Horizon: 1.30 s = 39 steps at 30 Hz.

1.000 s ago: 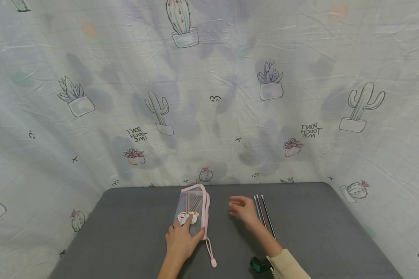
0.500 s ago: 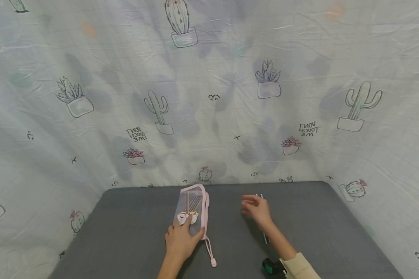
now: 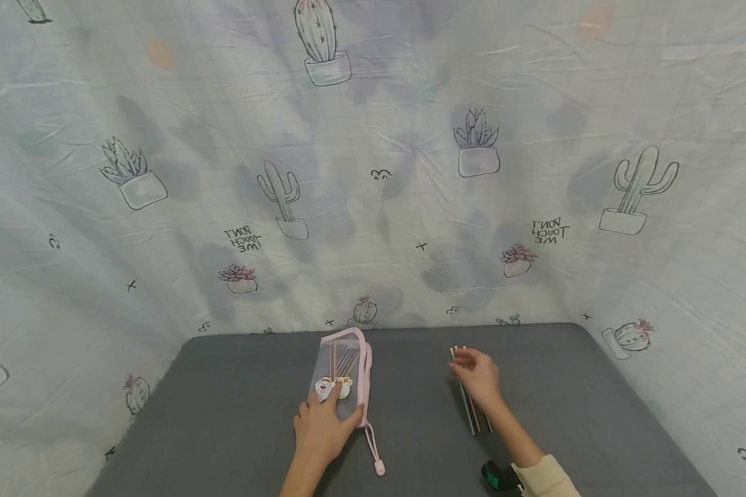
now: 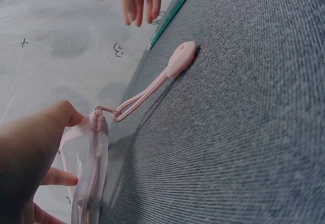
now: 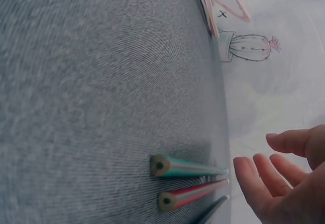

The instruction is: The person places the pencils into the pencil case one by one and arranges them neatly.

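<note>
My left hand [image 3: 323,429] rests with spread fingers on a clear pencil case [image 3: 321,359] with pink trim. Several pencils show through its front, beside a cartoon sticker. In the left wrist view, the thumb touches the case near its zipper end, where a pink wrist strap [image 4: 147,94] trails onto the table. Over three loose pencils hovers my right hand [image 3: 481,381], fingers slightly bent and nothing between them. The right wrist view shows a green pencil [image 5: 190,168], a red pencil [image 5: 195,193] and a dark pencil [image 5: 212,210] lying side by side, the first two with unsharpened ends.
The grey table [image 3: 242,414] has rounded far corners. Behind it and at both sides hangs a pale curtain [image 3: 373,207] printed with cacti. A black and green device [image 3: 497,476] sits at the right wrist by the cream sleeve [image 3: 546,478].
My right hand has moved right, from between the case and the pencils to above the pencils. The left hand and the pencil case have stayed in place.
</note>
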{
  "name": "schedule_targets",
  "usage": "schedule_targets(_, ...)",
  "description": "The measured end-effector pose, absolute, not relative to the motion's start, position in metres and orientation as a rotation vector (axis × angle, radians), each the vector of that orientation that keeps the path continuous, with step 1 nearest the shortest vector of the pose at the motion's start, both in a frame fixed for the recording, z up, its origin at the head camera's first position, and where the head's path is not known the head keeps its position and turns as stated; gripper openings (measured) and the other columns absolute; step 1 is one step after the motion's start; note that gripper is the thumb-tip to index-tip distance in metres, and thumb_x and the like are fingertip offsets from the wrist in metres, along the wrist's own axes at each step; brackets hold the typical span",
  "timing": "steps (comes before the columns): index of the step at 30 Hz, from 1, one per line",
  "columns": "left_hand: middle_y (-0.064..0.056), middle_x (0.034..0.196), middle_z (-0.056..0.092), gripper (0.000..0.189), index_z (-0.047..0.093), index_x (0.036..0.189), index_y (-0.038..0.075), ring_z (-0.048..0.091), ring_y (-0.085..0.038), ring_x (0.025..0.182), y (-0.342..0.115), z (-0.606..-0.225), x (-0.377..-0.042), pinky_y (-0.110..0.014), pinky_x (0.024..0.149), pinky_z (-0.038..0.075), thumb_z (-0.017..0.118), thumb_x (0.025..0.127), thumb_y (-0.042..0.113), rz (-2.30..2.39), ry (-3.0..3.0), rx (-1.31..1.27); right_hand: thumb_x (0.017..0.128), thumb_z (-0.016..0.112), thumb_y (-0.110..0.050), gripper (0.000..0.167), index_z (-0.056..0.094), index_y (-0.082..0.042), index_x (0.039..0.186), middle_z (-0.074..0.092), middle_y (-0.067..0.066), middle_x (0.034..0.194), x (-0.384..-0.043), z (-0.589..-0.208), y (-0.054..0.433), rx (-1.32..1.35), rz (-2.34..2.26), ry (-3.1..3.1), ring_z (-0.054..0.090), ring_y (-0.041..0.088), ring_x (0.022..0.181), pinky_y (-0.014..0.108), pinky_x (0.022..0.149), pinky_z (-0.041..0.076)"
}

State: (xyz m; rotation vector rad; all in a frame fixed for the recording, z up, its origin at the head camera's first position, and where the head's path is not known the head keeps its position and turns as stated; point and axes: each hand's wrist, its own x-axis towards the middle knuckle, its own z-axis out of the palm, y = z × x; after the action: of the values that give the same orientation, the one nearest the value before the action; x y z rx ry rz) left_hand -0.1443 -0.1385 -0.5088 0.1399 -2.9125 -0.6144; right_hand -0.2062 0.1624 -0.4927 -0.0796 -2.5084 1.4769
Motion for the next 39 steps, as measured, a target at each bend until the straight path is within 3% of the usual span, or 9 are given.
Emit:
schedule_targets(16, -0.037, 0.136, 0.055, 0.072, 0.066, 0.142, 0.015, 0.058, -0.056, 0.110, -0.140, -0.509, -0.144, -0.071, 0.089, 0.046, 0.069, 0.089, 0.063, -0.642, -2.906, 0.120, 0.090, 0.077, 0.001, 0.030, 0.071, 0.013, 0.117, 0.076, 0.026, 0.100, -0.203, -0.496, 0.160, -0.058, 1.324, -2.569, 0.072, 0.045, 0.099, 0.054, 0.086, 0.058)
schedule_targets(33, -0.036, 0.136, 0.055, 0.074, 0.065, 0.144, 0.015, 0.058, -0.054, 0.110, -0.141, -0.509, -0.144, -0.071, 0.090, 0.044, 0.069, 0.088, 0.064, -0.641, -2.926, 0.140, 0.083, 0.081, 0.003, 0.033, 0.072, 0.012, 0.113, 0.076, 0.024, 0.098, -0.206, -0.497, 0.156, -0.065, 1.283, -2.639, 0.072, 0.043, 0.096, 0.056, 0.086, 0.056)
schedule_targets(39, -0.037, 0.137, 0.055, 0.074, 0.065, 0.143, 0.015, 0.058, -0.054, 0.110, -0.142, -0.509, -0.144, -0.071, 0.090, 0.045, 0.069, 0.088, 0.064, -0.645, -2.921, 0.138, 0.079, 0.085, 0.004, 0.037, 0.072, 0.012, 0.113, 0.077, 0.023, 0.095, -0.211, -0.495, 0.153, -0.062, 1.280, -2.721, 0.073, 0.039, 0.091, 0.049, 0.076, 0.060)
